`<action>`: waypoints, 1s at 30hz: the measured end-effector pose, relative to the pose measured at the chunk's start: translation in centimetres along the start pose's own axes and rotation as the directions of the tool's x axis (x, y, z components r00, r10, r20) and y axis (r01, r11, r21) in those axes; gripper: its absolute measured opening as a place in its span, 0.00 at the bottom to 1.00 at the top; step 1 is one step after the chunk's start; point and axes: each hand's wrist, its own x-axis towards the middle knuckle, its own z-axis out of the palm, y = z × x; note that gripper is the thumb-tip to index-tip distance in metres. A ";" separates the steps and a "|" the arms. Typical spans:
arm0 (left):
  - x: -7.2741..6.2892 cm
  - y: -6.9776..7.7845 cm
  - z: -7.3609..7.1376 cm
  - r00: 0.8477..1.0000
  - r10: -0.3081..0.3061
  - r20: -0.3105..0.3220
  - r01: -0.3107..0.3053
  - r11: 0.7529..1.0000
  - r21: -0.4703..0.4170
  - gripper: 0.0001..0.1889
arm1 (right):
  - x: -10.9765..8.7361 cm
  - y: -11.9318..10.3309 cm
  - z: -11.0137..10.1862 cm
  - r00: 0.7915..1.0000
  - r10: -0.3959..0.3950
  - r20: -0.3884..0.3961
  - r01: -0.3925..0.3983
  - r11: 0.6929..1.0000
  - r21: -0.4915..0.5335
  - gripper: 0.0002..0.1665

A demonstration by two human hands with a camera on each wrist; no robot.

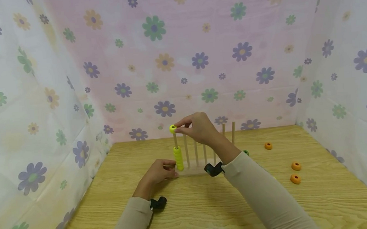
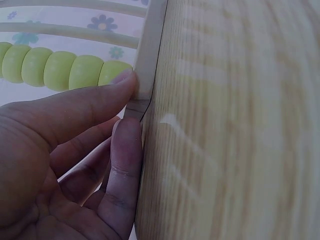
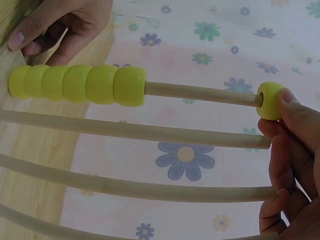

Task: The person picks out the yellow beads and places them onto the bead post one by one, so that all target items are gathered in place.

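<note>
My right hand (image 1: 200, 128) pinches a yellow bead (image 3: 272, 102) between thumb and fingers. The bead sits at the top end of the leftmost wooden peg (image 3: 200, 93), with the peg's tip at its hole. Lower on that peg, several yellow beads (image 1: 178, 159) are stacked against the wooden base (image 1: 192, 171). At the base's left end, my left hand (image 1: 158, 172) grips the corner between thumb and fingers, as the left wrist view shows close up. Other upright pegs (image 3: 135, 131) in the row carry no beads where they show; my right forearm hides part of the row.
Three orange beads lie on the table's right side: one farther back (image 1: 268, 146), two nearer, the middle one (image 1: 296, 166) and the front one (image 1: 295, 179). A green piece (image 1: 246, 153) shows partly behind my right sleeve. Flowered cloth (image 1: 200, 74) surrounds the wooden table (image 1: 190, 213).
</note>
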 end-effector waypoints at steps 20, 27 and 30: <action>-0.3 0.2 0.1 1.000 -0.017 0.004 0.018 1.000 -0.025 0.28 | 0.0 0.0 0.3 1.000 0.028 0.005 -0.028 1.000 -0.003 0.10; -0.1 0.0 0.1 1.000 -0.009 -0.001 0.009 1.000 -0.012 0.29 | 0.0 0.1 0.4 1.000 0.027 0.004 -0.027 1.000 -0.012 0.11; -0.1 0.0 0.1 1.000 -0.007 0.003 0.007 1.000 -0.016 0.29 | -0.1 0.2 0.4 0.999 0.035 0.006 -0.035 0.999 -0.010 0.11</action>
